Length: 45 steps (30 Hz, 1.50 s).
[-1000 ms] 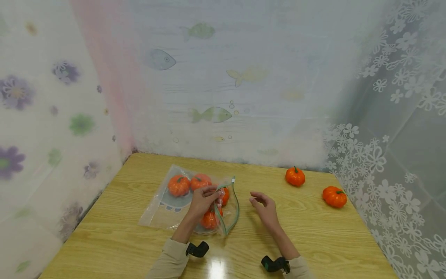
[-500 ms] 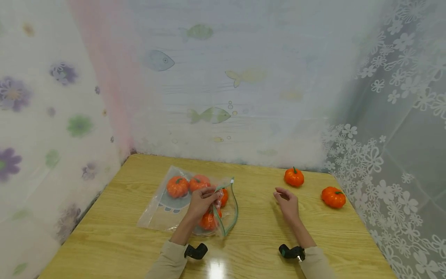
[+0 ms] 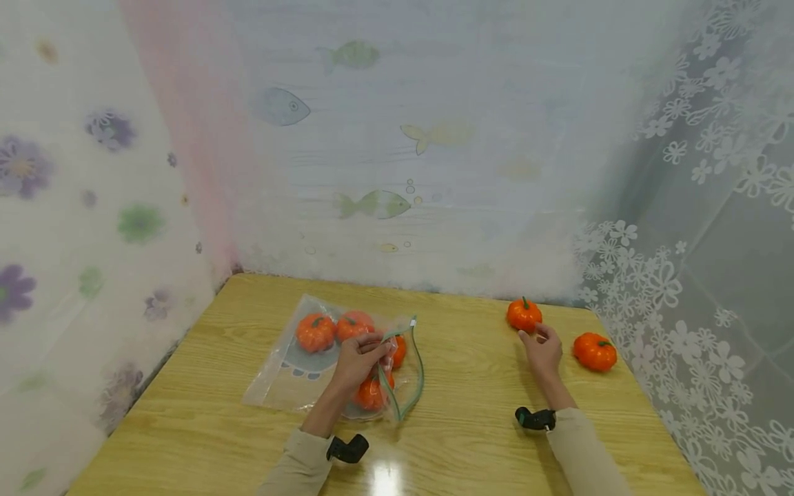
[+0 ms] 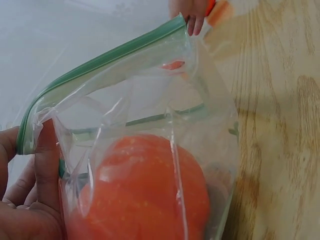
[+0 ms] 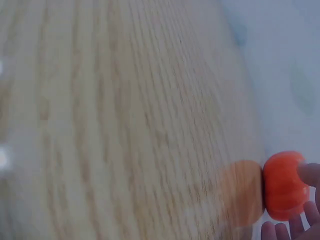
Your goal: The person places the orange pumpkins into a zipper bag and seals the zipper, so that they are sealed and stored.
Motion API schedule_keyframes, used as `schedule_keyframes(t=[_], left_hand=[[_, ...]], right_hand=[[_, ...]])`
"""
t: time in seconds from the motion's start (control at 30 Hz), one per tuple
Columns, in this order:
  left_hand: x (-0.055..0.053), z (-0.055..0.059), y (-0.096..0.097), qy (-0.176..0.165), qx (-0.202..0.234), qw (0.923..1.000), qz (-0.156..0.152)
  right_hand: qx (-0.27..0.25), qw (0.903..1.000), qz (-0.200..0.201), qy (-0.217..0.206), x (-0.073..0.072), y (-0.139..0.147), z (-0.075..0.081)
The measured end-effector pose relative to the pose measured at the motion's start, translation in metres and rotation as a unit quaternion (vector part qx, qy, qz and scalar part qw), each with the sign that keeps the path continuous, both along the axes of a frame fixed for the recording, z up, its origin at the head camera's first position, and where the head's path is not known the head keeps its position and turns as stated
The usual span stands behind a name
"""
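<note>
A clear zip bag [image 3: 279, 379] with a green zip strip [image 4: 107, 61] lies on the table, left of centre. Several small orange pumpkins [image 3: 316, 332] are inside it. My left hand [image 3: 356, 362] pinches the bag by its mouth, which gapes toward the right. In the left wrist view one pumpkin [image 4: 145, 185] shows through the plastic beside those fingers. My right hand [image 3: 544, 353] is at the near side of a loose pumpkin [image 3: 524, 315] with a green stem. Its thumb and fingers stand apart at that pumpkin [image 5: 284, 185] in the right wrist view; whether they touch it I cannot tell.
A second loose pumpkin [image 3: 595, 351] sits to the right of my right hand, near the table's right edge. The wooden table [image 3: 459, 413] meets patterned curtains [image 3: 434, 227] at the back and on both sides.
My right hand has moved right and then forward, from beside the bag's mouth to the back loose pumpkin. My left hand has kept its hold on the bag.
</note>
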State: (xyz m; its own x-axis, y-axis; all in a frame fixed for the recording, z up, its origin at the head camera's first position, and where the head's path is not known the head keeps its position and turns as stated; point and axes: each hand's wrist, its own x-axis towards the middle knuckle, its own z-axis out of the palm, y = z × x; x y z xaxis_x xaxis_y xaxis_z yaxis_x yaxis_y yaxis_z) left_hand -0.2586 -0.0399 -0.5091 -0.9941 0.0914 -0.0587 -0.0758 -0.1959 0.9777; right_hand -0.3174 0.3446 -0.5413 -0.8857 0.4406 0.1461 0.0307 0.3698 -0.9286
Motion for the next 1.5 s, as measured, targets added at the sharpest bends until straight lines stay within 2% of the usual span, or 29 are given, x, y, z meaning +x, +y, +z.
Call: schedule_keyframes(t=[0.2,0.43,0.63,0.83,1.03,1.27,1.5], left_hand=[[0.000,-0.004,-0.001,0.003,0.022,0.9997,-0.015],[0.000,-0.007,-0.003,0.008,0.022,0.9996,-0.017],[0.001,-0.009,-0.003,0.014,0.022,0.9994,-0.024],[0.003,-0.008,-0.003,0.011,0.031,0.9992,-0.023],[0.002,-0.009,-0.003,0.008,0.044,0.9987,-0.024],[0.005,-0.009,-0.003,0.006,0.058,0.9980,-0.025],[0.005,-0.010,-0.002,0.014,0.051,0.9984,-0.019]], right_hand=[[0.011,0.9991,0.019,-0.035,-0.006,0.007,0.003],[0.043,0.9942,0.061,-0.077,-0.013,0.010,0.014],[0.051,0.9929,0.069,-0.083,-0.020,0.017,0.015],[0.027,0.9928,0.088,-0.077,-0.021,0.018,0.011],[0.016,0.9936,0.087,-0.069,-0.022,0.018,0.006],[0.042,0.9908,0.093,-0.088,-0.024,0.015,0.012],[0.038,0.9912,0.089,-0.091,-0.027,0.012,0.017]])
